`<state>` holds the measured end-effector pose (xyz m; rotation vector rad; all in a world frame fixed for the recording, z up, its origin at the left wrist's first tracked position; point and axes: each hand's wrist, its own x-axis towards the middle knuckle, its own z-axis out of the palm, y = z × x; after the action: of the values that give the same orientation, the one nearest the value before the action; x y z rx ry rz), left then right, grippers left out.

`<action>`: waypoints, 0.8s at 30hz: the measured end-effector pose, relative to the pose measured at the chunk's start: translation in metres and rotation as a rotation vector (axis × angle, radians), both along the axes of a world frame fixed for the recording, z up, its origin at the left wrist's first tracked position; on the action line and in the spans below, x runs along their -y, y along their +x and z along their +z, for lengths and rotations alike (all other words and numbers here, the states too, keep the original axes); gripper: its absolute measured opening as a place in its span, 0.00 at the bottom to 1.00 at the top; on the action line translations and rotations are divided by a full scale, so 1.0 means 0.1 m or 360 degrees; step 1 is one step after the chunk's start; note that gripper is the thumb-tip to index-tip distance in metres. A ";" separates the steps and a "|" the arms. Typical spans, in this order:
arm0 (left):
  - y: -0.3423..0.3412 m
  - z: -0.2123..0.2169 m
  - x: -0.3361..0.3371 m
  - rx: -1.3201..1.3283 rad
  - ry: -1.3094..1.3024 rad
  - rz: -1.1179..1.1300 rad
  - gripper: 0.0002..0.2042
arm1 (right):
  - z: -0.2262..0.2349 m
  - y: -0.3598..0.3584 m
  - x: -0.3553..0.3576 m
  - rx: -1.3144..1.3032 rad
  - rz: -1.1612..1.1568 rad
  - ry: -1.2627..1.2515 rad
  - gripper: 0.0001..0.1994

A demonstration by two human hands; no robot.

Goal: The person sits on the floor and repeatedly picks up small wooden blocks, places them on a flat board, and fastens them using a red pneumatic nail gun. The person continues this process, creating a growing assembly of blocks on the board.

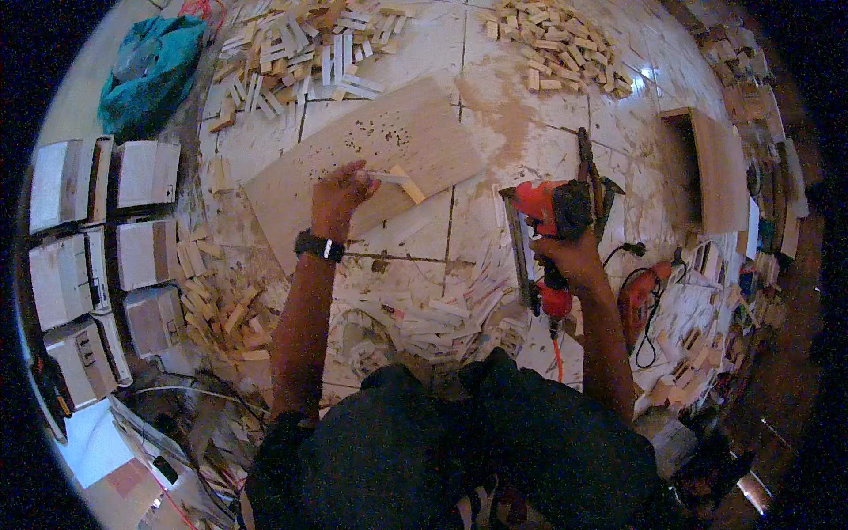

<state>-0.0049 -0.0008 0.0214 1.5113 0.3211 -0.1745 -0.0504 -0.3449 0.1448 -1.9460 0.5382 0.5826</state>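
My left hand (343, 190), with a dark watch on its wrist, is closed on the end of a pale wooden strip (382, 177). A short light wood block (409, 185) meets the far end of the strip at an angle, over a flat wooden board (291, 208) lying on the floor. Small dark bits are scattered on that board. On the right, my right hand (570, 258) is wrapped round the grip of an orange and black nail gun (537, 203). A red-orange hose (557, 358) runs down from its lower end.
Piles of wood pieces lie at the far left (331, 53) and far right (561, 44). Stacked boxy pieces (62, 185) line the left side, near a green sack (150, 71). A red corded power tool (638, 300) and an open wooden box (720, 172) are on the right.
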 end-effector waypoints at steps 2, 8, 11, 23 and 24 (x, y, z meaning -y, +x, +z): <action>-0.19 -0.14 0.10 -0.0077 -0.0128 0.0107 0.12 | -0.02 0.03 -0.07 0.0176 0.0077 0.0071 0.19; -0.42 -0.38 0.40 -0.0460 -0.0642 0.0603 0.11 | -0.05 0.17 -0.42 0.0379 0.0418 0.0169 0.22; -0.42 -0.35 0.43 -0.0469 -0.0534 0.0637 0.10 | -0.04 0.24 -0.60 0.0451 0.0566 0.0108 0.22; -0.50 -0.37 0.38 -0.0304 -0.0350 0.0515 0.11 | -0.15 0.44 -1.35 0.0534 0.0850 -0.0126 0.20; -0.51 -0.42 0.39 -0.0145 -0.0265 0.0522 0.11 | -0.18 0.45 -1.39 0.0595 0.0854 -0.0138 0.19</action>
<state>-0.0556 -0.0401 -0.0201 1.2690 0.6070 -0.0088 -0.0055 -0.2057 0.1264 -2.2231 -0.2069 0.5068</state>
